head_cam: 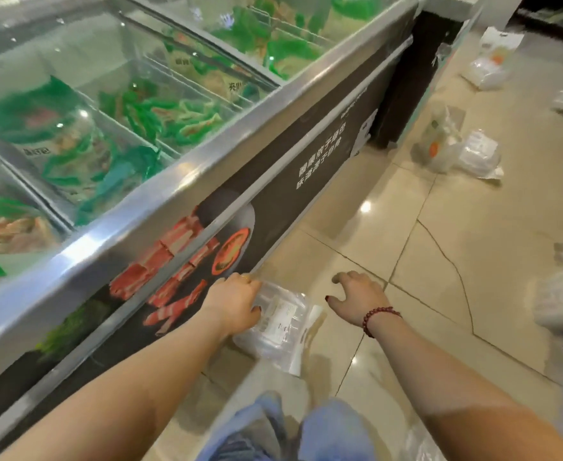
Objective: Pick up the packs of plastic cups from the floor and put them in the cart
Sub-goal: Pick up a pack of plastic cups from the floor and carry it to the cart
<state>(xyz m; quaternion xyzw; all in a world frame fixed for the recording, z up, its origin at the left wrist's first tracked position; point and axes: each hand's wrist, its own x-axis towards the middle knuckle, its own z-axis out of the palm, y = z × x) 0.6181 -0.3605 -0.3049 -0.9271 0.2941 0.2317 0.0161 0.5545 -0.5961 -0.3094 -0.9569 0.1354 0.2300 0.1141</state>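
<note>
A long freezer [180, 181] with glass lids takes the whole left side, and the tiled floor [456, 247] runs along its base. Several other packs [479, 154] lie on the floor further ahead, well apart from the person, and one more is at the right edge. No cart is in view.

The nearest pack of cups [283, 324] is just beside the foot of the freezer, a clear bag with a white label. The picture is blurred here, so I cannot tell if it is already off the floor.

The left hand [237, 304] is on the end of this pack. Its fingers are curled over the plastic and the thumb presses from the near side, so it appears to grip it. The right hand [360, 294], with a bead bracelet [378, 319] on the wrist, hangs above the floor just beside the pack. Its fingers are spread and loosely bent, and they hold nothing.

The risk, in my judgement, is the grip at one end only. The film looks smooth and loose, so the pack could sag, slip out, or catch on the freezer edge if it is lifted with one hand. Bringing the right hand under the far end would prevent this.
</note>
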